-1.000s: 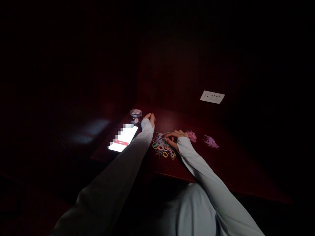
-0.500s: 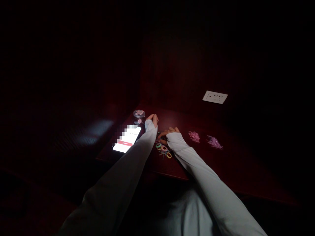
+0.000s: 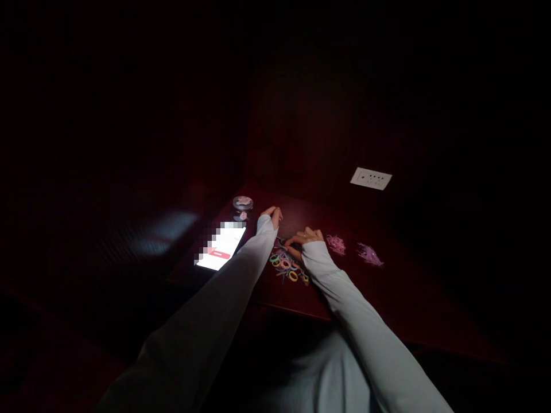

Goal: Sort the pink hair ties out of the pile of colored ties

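Observation:
A mixed pile of colourful hair ties [image 3: 284,264], with yellow, green, orange and pink rings and thin pale strands among them, lies on the dark red table. My right hand [image 3: 306,237] is over the far right side of the pile, thumb and forefinger brought together at it. What is between those fingertips is too small and dim to make out. Beyond the pile on the left, my left hand [image 3: 274,214] rests with curled fingers; its palm side is hidden. Right of my right hand lie a small heap of pink bands [image 3: 336,245] and a heap of purple bands [image 3: 370,254].
A lit phone [image 3: 224,244] lies beside my left forearm. Behind it stands a clear lidded jar [image 3: 243,209] with a pink decoration. A white wall socket [image 3: 371,178] is at the back right. The table's front edge [image 3: 297,312] runs before my lap.
My right hand shifted left over the pile, covering more of it, then drew back right, uncovering hair ties. My left hand stays in nearly the same place. The view shifted slightly.

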`<state>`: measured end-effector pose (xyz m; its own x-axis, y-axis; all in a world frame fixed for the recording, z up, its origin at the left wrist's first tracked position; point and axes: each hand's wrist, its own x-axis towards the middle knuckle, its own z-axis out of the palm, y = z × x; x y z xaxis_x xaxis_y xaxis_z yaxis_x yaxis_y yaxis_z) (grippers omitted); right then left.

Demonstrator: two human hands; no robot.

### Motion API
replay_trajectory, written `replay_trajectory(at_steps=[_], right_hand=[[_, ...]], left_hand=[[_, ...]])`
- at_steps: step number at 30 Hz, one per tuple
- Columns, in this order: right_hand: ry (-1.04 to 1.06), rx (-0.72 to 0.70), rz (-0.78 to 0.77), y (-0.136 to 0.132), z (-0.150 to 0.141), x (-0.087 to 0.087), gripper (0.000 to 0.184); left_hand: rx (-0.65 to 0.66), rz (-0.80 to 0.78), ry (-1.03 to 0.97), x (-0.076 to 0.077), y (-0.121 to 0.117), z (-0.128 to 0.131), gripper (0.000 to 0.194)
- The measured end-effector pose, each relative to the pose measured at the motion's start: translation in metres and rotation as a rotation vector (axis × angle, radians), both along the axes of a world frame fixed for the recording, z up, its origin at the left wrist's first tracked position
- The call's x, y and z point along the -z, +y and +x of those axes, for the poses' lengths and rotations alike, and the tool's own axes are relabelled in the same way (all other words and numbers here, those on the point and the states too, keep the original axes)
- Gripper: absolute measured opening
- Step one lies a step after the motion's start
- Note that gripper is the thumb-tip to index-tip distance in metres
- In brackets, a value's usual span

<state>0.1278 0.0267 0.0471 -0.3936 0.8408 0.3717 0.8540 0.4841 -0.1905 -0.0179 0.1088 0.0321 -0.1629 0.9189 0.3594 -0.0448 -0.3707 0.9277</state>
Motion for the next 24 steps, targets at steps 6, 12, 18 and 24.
replay_trajectory(at_steps=[6,12,18,24], right_hand=[[0.496,0.165,-0.068,0.000,0.049,0.012,0.047],[0.888,0.153,-0.177,0.000,0.064,0.025,0.048],[0.968,0.151,-0.249,0.001,0.063,0.025,0.050],[0.915,0.129,-0.232,-0.002,0.063,0.023,0.045]], left_hand=[[0.261,-0.023,0.321,0.009,-0.004,0.015,0.034],[0.563,0.160,0.532,0.008,-0.015,0.018,0.028],[0.580,0.191,0.539,0.012,-0.015,0.022,0.021],[0.533,0.199,0.487,0.017,-0.017,0.023,0.028]])
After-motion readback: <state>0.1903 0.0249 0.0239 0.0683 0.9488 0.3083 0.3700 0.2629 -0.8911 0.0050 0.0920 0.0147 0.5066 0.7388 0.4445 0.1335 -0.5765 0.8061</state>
